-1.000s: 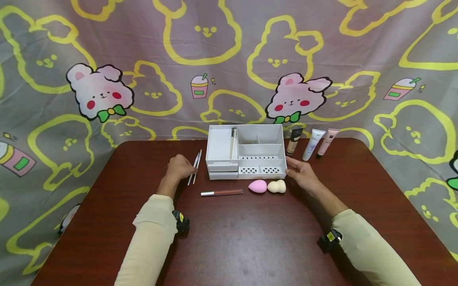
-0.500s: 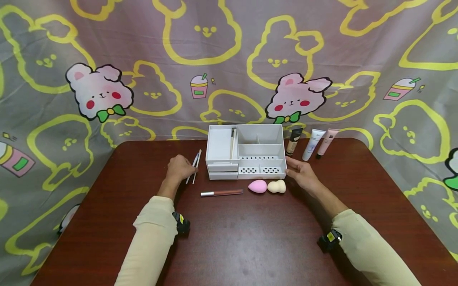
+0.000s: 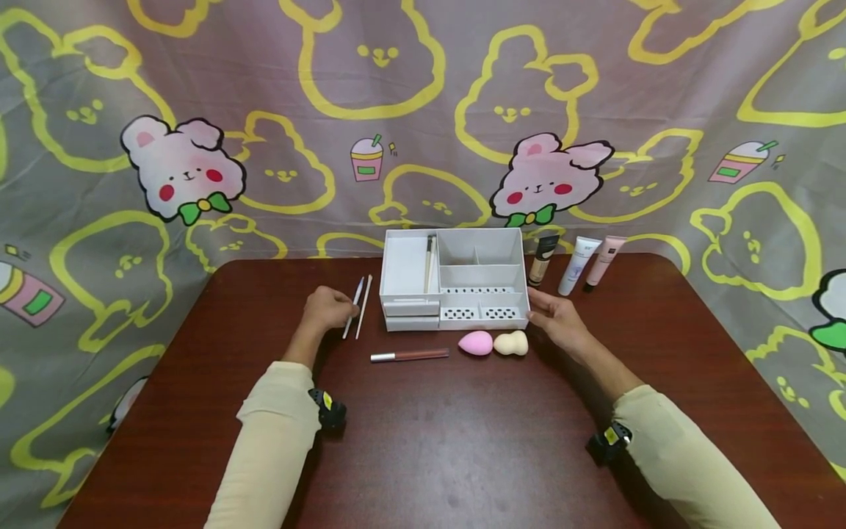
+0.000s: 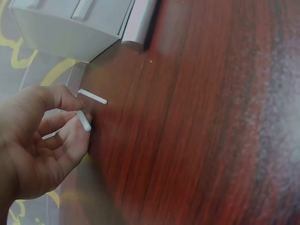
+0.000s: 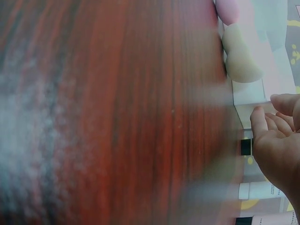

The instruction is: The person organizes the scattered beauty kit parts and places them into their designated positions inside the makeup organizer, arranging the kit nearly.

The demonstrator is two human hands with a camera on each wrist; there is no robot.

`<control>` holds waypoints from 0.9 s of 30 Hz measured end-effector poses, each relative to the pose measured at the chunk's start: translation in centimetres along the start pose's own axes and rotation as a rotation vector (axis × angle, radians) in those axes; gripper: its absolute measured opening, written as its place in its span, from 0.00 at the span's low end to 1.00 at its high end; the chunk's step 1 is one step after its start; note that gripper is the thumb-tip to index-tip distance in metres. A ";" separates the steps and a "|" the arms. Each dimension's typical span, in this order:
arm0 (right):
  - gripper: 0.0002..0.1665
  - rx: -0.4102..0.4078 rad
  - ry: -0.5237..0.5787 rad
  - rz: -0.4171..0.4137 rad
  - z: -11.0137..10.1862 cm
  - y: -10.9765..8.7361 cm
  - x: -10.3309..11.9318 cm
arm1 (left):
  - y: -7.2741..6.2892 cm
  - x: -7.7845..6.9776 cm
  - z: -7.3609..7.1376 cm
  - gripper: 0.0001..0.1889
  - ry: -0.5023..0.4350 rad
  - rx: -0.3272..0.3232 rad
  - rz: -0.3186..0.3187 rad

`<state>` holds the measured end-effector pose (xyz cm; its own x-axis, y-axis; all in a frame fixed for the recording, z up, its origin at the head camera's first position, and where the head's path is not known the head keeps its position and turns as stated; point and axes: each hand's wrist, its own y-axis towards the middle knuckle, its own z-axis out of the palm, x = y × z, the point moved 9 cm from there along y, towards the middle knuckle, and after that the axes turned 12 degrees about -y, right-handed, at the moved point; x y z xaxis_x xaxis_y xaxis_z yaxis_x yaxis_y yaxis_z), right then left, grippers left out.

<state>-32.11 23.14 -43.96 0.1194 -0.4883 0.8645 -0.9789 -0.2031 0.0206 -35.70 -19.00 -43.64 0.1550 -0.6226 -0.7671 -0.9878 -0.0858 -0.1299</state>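
Observation:
My left hand [image 3: 329,308] pinches a slim white stick like a makeup brush [image 3: 355,303] between thumb and fingertips, left of a white organizer box [image 3: 410,321]. In the left wrist view its rounded white end [image 4: 84,123] pokes out from the fingers. A second slim brush [image 3: 364,305] lies on the table just right of it. My right hand [image 3: 558,322] has its fingers extended at the box's right side, fingertips right at the wall. Two brushes [image 3: 429,268] with dark tips lie in the box's left top compartment.
In front of the box lie a lip gloss tube [image 3: 410,355], a pink makeup sponge [image 3: 476,343] and a cream sponge [image 3: 512,344]. A black-capped tube [image 3: 543,261], a white tube [image 3: 579,266] and a pink tube [image 3: 604,264] stand at the right. A patterned curtain [image 3: 436,147] hangs behind.
My left hand has shifted slightly left with the pinched brush, and the gap to the second brush has widened. The right hand stays at the box's side.

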 end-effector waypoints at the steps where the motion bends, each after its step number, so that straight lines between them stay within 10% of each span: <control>1: 0.34 0.000 0.000 0.002 0.0 0.0 0.0 | 0.0 0.1 0.0 0.16 -0.018 0.006 -0.007; 18: 0.34 0.000 0.007 -0.006 0.0 -0.1 0.2 | 0.3 0.0 0.6 0.18 -0.448 0.052 -0.099; 27: 0.33 -0.004 0.028 -0.019 0.0 -0.1 -0.1 | 0.1 -1.6 0.5 0.20 -0.521 0.086 -0.072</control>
<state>-32.06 23.25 -44.04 0.1334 -0.4606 0.8775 -0.9773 -0.2083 0.0393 -36.02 -17.63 -42.73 0.2311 -0.1469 -0.9618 -0.9729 -0.0369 -0.2281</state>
